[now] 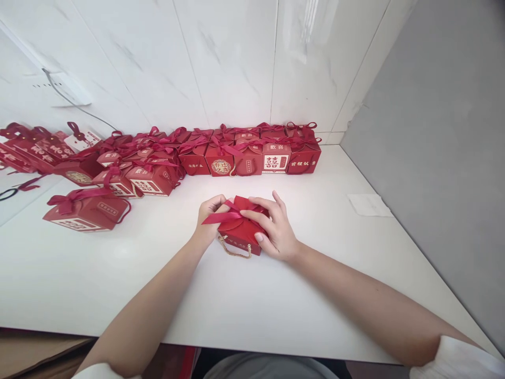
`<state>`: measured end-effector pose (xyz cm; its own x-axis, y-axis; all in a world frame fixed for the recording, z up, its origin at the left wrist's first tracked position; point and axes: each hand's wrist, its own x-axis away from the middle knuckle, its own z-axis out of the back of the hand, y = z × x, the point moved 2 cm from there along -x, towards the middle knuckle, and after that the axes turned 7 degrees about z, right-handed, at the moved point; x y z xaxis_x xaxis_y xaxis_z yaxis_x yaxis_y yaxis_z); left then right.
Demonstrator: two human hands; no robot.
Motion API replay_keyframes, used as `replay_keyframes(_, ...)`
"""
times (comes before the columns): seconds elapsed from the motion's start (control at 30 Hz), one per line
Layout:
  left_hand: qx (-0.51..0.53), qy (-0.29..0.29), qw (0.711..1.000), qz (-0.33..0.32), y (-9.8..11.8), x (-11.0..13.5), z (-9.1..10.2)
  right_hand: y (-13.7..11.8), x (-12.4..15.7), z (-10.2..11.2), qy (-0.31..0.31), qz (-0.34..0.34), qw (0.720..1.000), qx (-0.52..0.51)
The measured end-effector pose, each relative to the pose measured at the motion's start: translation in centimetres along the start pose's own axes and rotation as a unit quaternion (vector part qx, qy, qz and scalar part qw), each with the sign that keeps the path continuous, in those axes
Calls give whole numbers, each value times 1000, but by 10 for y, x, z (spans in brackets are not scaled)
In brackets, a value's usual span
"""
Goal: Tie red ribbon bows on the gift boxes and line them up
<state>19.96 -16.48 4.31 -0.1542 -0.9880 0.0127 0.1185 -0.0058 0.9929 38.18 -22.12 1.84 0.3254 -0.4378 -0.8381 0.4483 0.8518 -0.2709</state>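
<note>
A red gift box (238, 235) stands on the white table between my two hands, its gold rope handle (236, 255) hanging on the side facing me. Across its folded top lies a dark pink ribbon (221, 217), one end sticking out to the left. My left hand (212, 213) is closed against the box's left side, with its fingertips partly hidden behind the ribbon and box. On the right side, my right hand (276, 226) grips the box, thumb on the near face and fingers over the top at the ribbon.
Several ribboned red gift boxes (248, 160) line the wall, reaching to the left. One box (87, 210) lies apart at left. Black scissor handles (8, 195) show at the far left edge. A white paper piece (370, 205) lies right, beside a grey panel (442, 158).
</note>
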Motion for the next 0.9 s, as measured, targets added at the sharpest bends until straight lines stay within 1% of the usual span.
replay_keyframes(0.07, -15, 4, 1000, -14, 1, -1, 2, -11, 1, -2, 4, 80, 996, 33)
replay_keyframes(0.13, -29, 6, 999, -26, 4, 1, 2, -27, 3, -5, -21, 156, 985, 66)
replay_keyframes(0.17, -36, 7, 999, -31, 6, 2, 2, -35, 3, -7, -44, 168, 982, 78)
replay_keyframes(0.2, -44, 10, 998, -38, 7, 4, 2, -42, 2, -9, -69, 163, 980, 89)
replay_keyframes(0.27, -59, 20, 996, -57, 10, 8, 1, -54, 0, -11, -102, 114, 981, 117)
replay_keyframes(0.33, -71, 34, 994, -79, 11, 11, 1, -63, -3, -12, -106, 79, 978, 164)
replay_keyframes(0.43, -85, 43, 990, -107, 10, 12, 1, -69, -5, -12, -106, 75, 963, 236)
replay_keyframes(0.5, -89, 41, 988, -116, 9, 10, 2, -70, -5, -13, -115, 79, 957, 256)
replay_keyframes(0.57, -85, 30, 990, -109, 8, 6, 3, -70, -4, -14, -112, 82, 956, 258)
replay_keyframes(0.67, -68, -4, 996, -64, 7, 1, 5, -69, -2, -15, -85, 109, 961, 241)
replay_keyframes(0.73, -45, -29, 998, -42, 6, -2, 5, -68, -2, -15, -66, 116, 964, 228)
replay_keyframes(0.8, -19, -50, 998, -41, 5, -4, 6, -68, -2, -14, -57, 99, 967, 227)
replay_keyframes(0.9, -18, -65, 995, -70, 3, -3, 7, -68, -3, -13, -71, 69, 966, 238)
